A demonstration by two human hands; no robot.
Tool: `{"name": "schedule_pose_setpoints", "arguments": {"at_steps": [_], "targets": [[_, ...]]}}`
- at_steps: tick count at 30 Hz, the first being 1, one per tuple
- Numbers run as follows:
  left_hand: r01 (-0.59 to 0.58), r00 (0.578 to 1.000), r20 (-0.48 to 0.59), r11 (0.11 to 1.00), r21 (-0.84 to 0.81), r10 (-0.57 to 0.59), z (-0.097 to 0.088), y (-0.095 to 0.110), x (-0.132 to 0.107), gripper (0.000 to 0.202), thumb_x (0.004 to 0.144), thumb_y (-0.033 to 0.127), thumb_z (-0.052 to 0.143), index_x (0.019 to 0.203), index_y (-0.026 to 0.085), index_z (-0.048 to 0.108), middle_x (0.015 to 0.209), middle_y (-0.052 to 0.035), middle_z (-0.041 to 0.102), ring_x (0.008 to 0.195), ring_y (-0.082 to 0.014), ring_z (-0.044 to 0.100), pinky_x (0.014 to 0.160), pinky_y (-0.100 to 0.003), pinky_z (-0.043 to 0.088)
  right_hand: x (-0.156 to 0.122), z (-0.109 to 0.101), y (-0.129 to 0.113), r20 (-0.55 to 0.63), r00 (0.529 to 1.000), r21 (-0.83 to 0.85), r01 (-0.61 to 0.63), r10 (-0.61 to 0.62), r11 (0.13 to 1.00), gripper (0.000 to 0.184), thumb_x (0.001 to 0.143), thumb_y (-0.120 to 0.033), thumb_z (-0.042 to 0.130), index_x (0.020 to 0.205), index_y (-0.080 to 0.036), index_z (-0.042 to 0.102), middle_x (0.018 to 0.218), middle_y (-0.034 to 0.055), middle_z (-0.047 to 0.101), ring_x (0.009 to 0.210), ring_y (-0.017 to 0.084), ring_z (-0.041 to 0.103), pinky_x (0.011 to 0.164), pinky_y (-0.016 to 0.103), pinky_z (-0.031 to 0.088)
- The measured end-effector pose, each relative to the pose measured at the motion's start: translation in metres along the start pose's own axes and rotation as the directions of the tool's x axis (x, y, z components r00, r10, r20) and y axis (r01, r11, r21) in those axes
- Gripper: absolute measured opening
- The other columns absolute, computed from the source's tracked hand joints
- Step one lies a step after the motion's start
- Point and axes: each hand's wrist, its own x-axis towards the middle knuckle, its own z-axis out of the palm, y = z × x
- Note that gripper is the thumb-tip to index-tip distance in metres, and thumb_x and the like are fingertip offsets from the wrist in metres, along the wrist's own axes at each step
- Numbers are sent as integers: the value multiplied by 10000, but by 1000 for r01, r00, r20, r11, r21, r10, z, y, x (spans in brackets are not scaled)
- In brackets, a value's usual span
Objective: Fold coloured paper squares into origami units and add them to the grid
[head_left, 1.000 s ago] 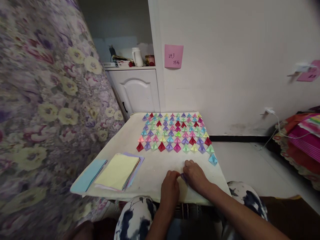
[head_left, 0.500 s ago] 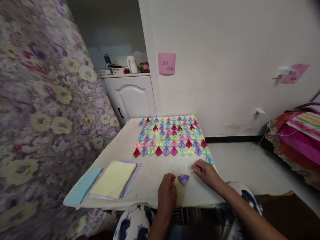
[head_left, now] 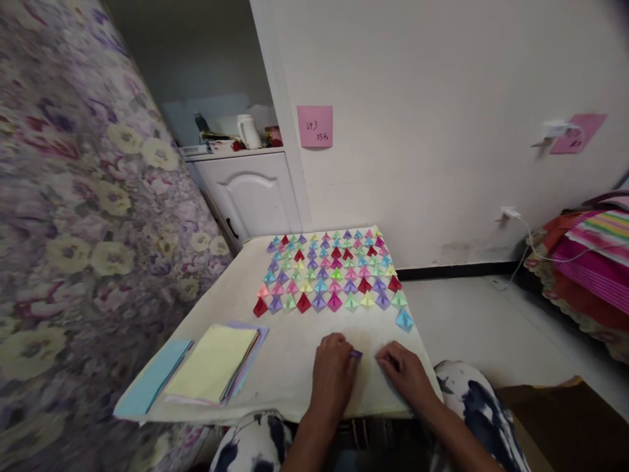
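My left hand (head_left: 334, 370) is closed on a small purple folded paper piece (head_left: 356, 354), near the front of the table. Only one corner of that piece shows past my fingers; the rest is hidden. To its right, my right hand (head_left: 405, 372) rests low over the tabletop with its fingers curled in, and nothing shows in them. Beyond my right hand lies a light blue folded paper piece (head_left: 404, 320) at the table's right edge. Farther back, rows of folded paper pieces (head_left: 334, 301) in many colours are laid out.
Left on the cream-covered table (head_left: 275, 387) lie a stack of coloured paper sheets (head_left: 216, 360) and blue paper (head_left: 156, 377). A floral curtain (head_left: 88, 262) hangs at the left. Behind stand a white cabinet (head_left: 253, 196) and the wall. My knees are under the front edge.
My left hand has moved right onto the purple piece, which lay uncovered between my hands before. My right hand has come down toward me, away from the light blue piece. The view has shifted slightly.
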Motion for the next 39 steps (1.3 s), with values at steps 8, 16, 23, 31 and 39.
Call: {"name": "schedule_pose_setpoints", "arguments": {"at_steps": [8,16,23,31,39], "targets": [[24,987,147,972,235,-60,3,3,17,157,788,109,464,722,176,589,814,-42,567,789,-180,489,684,-291,310,4,-5,-2,-1,999,74,-38,38,997,109,768,-171,488,718,-182,584,675,-9,554,630,138,523,594,225,361],[153,972,141,963,221,-187,4,29,55,108,749,165,481,690,198,565,747,-17,602,751,-167,526,645,-271,308,2,-9,2,-11,995,94,-101,102,990,97,748,-149,501,713,-183,584,683,-3,578,644,141,528,607,227,360],[238,949,144,937,255,-280,34,56,99,154,772,216,423,806,211,574,799,-37,669,748,-199,597,589,-284,329,2,-14,5,7,993,91,-119,119,989,116,740,-127,491,686,-182,578,677,-7,568,645,134,522,606,222,347],[331,904,171,895,300,-392,58,67,124,204,762,246,437,877,187,595,871,-97,689,807,-237,631,609,-298,390,4,-13,9,31,993,73,-118,116,990,117,723,-110,486,663,-180,557,691,-3,562,664,136,515,611,220,339],[340,899,173,889,306,-403,65,67,130,281,808,345,398,887,188,618,907,-108,689,844,-244,631,640,-302,413,4,-14,11,51,990,47,-136,134,990,95,732,-128,504,670,-179,557,709,0,571,679,139,518,631,223,343]]}}
